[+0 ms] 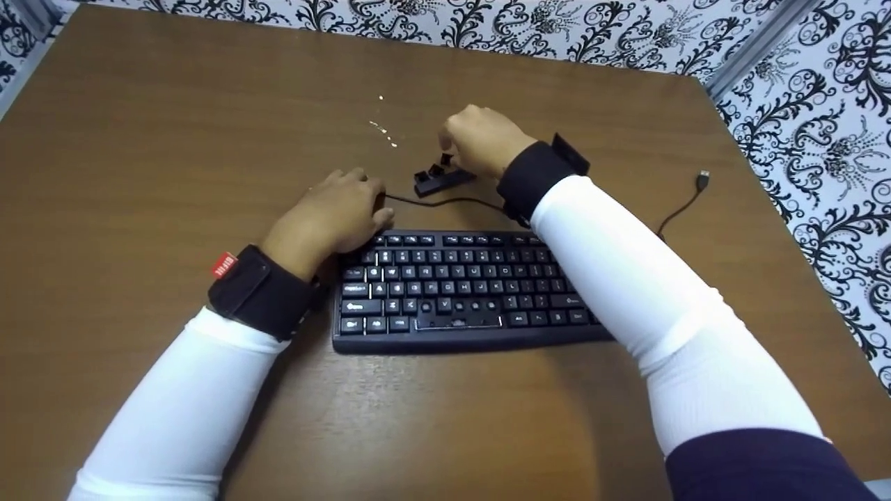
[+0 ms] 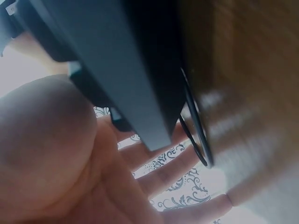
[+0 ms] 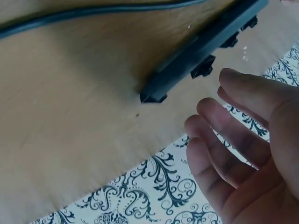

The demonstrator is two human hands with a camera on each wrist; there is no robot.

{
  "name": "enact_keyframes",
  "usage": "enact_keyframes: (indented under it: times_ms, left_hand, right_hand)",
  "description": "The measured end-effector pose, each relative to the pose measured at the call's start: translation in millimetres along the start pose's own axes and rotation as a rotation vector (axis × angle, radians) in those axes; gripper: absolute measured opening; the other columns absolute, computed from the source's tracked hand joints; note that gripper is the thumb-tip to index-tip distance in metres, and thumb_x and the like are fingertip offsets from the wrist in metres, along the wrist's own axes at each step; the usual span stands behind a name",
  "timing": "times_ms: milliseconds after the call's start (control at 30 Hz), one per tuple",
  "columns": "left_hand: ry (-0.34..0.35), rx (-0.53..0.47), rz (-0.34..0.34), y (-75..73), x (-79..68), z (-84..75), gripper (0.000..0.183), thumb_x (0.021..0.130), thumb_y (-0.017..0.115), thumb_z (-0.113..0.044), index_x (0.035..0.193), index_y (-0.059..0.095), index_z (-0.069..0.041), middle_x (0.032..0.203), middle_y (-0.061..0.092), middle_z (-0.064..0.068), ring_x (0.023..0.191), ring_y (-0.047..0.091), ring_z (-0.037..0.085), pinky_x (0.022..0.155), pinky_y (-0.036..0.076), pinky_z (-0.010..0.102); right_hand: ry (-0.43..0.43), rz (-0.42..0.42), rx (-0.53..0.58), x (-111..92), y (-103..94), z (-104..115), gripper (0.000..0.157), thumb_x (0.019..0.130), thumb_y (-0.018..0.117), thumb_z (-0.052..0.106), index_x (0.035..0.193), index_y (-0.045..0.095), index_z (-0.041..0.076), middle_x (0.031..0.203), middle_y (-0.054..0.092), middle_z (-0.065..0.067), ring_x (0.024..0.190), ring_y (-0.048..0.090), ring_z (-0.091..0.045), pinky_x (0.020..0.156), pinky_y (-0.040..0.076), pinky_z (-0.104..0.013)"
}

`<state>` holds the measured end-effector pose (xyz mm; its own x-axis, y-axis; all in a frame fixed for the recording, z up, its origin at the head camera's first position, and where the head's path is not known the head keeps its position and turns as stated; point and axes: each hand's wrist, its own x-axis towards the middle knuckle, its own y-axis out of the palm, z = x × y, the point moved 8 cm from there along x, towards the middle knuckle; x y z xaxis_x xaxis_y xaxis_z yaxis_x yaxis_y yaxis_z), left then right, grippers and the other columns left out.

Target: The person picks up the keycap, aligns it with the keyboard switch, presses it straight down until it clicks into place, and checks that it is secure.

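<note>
A black keyboard [image 1: 459, 337] lies on the table with bare switch posts in its lower rows and an exposed spacebar slot. My left hand [image 1: 330, 212] rests at its back left corner, fingers extended past the back edge; in the left wrist view the keyboard's side [image 2: 117, 79] stands over the spread fingers. Behind the keyboard lies a loose spacebar [image 1: 445, 182] with several small black keycaps [image 3: 203, 67] along its far side. Close over these keycaps is my right hand [image 1: 484, 139]. Its fingers [image 3: 219, 121] are loosely bent, and nothing shows between them in the right wrist view.
The keyboard's cable [image 1: 445, 203] runs along behind it, passes under the right arm, and ends in a USB plug [image 1: 702, 181] on the right. Small white crumbs [image 1: 383, 130] lie beyond the keycaps. Patterned wallpaper [image 1: 543, 28] borders the wooden table [image 1: 174, 125].
</note>
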<state>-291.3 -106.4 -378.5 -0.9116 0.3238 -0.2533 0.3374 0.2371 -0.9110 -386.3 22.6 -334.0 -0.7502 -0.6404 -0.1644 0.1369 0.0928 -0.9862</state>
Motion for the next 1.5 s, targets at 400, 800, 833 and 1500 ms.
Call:
enact_keyframes:
  times_ms: [400, 800, 833, 1500]
  left_hand:
    - [-0.012, 0.016, -0.002, 2.1, 5.3, 1.5, 0.056, 0.105, 0.044, -0.039, 0.150, 0.041, -0.005, 0.158, 0.032, 0.023, 0.149, 0.023, 0.047, 0.117, 0.025, 0.070]
    - [-0.012, 0.022, -0.005, 0.5, 3.8, -0.1, 0.058, 0.104, 0.047, -0.041, 0.149, 0.043, -0.004, 0.157, 0.034, 0.024, 0.147, 0.026, 0.048, 0.116, 0.028, 0.069]
    - [-0.014, 0.022, -0.003, 0.7, 3.5, -0.1, 0.058, 0.104, 0.047, -0.041, 0.148, 0.043, -0.004, 0.157, 0.034, 0.024, 0.148, 0.025, 0.048, 0.116, 0.028, 0.069]
    - [-0.012, 0.002, 0.010, -0.9, -0.1, 0.4, 0.060, 0.104, 0.048, -0.038, 0.151, 0.039, -0.003, 0.159, 0.031, 0.024, 0.148, 0.023, 0.048, 0.118, 0.025, 0.068]
  right_hand:
    - [0.019, -0.015, -0.034, 12, 11.3, 2, 0.004, 0.089, 0.065, 0.003, 0.089, 0.068, 0.000, 0.094, 0.070, -0.015, 0.083, 0.061, -0.029, 0.075, 0.054, -0.045]
    - [0.052, -0.027, -0.064, 18, 13.2, 6, 0.008, 0.091, 0.060, -0.001, 0.091, 0.068, 0.000, 0.100, 0.072, -0.018, 0.094, 0.068, -0.037, 0.081, 0.058, -0.051]
    - [0.051, -0.025, -0.064, 18, 13.6, 5, 0.008, 0.090, 0.059, -0.001, 0.090, 0.067, 0.000, 0.100, 0.071, -0.018, 0.093, 0.068, -0.037, 0.080, 0.058, -0.051]
    - [-0.125, -0.131, 0.211, -49, -27.6, 34, 0.023, 0.091, 0.071, 0.012, 0.113, 0.072, 0.005, 0.110, 0.075, -0.013, 0.096, 0.071, -0.025, 0.087, 0.060, -0.036]
